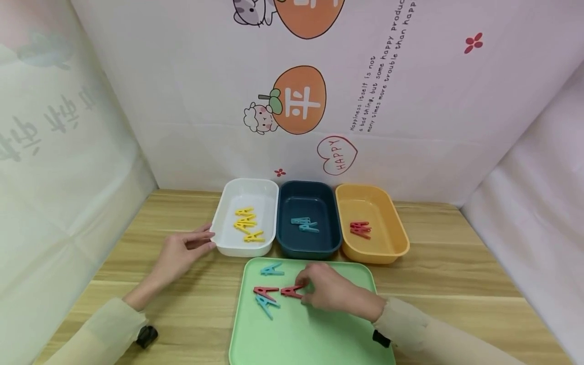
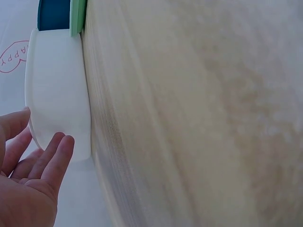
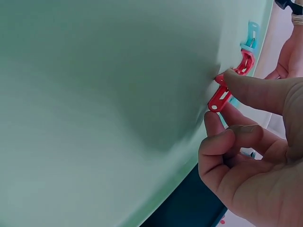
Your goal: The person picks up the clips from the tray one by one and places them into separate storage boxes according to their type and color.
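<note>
On the green tray (image 1: 315,334), my right hand (image 1: 326,288) pinches a red clothespin (image 1: 290,291) between thumb and fingers. In the right wrist view the thumb lies against this red clothespin (image 3: 219,98), a finger on its other side. Just left of it lie another red clothespin (image 1: 264,291) and a blue clothespin (image 1: 267,306) that touch or overlap. A second blue clothespin (image 1: 272,269) sits near the tray's far edge. My left hand (image 1: 180,251) rests its fingertips against the side of the white bin (image 2: 57,85), fingers loosely extended.
The white bin holds several yellow clothespins (image 1: 246,220). Beside it stand a dark blue bin (image 1: 307,190) with blue clothespins (image 1: 304,224) and an orange bin (image 1: 383,228) with red clothespins (image 1: 360,229). A printed cloth (image 1: 205,101) hangs behind the wooden table (image 1: 196,324).
</note>
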The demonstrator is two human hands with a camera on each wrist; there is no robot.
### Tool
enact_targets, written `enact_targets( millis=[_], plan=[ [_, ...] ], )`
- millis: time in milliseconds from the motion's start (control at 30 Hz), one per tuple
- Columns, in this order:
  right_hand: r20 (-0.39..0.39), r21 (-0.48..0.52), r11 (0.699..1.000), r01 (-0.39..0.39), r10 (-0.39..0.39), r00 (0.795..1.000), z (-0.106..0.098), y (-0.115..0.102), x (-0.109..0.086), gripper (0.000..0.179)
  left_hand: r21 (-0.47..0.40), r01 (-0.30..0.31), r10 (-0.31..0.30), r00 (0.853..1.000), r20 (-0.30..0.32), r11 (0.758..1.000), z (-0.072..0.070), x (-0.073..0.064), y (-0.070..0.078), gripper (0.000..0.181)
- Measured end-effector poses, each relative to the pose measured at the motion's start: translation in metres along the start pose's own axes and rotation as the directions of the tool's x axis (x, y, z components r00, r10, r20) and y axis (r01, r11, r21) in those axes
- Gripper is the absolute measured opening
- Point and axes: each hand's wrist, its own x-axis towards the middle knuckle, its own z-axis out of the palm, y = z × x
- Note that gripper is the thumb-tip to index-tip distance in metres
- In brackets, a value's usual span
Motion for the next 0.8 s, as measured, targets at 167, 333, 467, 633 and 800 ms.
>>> enact_targets(
  millis=[167, 333, 467, 633, 800],
  plan=[
    [-0.021, 0.001, 1.000, -0.023, 0.023, 1.000, -0.002, 0.005, -0.010, 0.026, -0.007, 0.009, -0.009, 1.000, 0.011, 1.000, 0.001, 0.001, -0.001, 0.030],
    [-0.052, 0.014, 1.000, 0.013, -0.012, 0.999, -0.001, 0.007, -0.011, 0.029, -0.016, -0.001, 0.001, 1.000, -0.004, 1.000, -0.001, 0.002, -0.002, 0.029],
    [-0.061, 0.009, 0.999, 0.039, -0.039, 0.997, 0.001, 0.008, -0.010, 0.026, -0.006, -0.015, 0.015, 1.000, -0.012, 1.000, -0.003, 0.002, -0.003, 0.029],
    [-0.058, -0.001, 1.000, -0.006, 0.006, 0.998, 0.001, 0.012, -0.015, 0.029, 0.005, -0.014, 0.014, 1.000, -0.001, 1.000, -0.003, 0.001, -0.002, 0.030],
    [-0.059, 0.005, 1.000, -0.026, 0.027, 0.998, 0.002, 0.015, -0.019, 0.030, 0.014, 0.007, -0.007, 1.000, 0.005, 1.000, -0.002, 0.000, 0.000, 0.031]
  ],
)
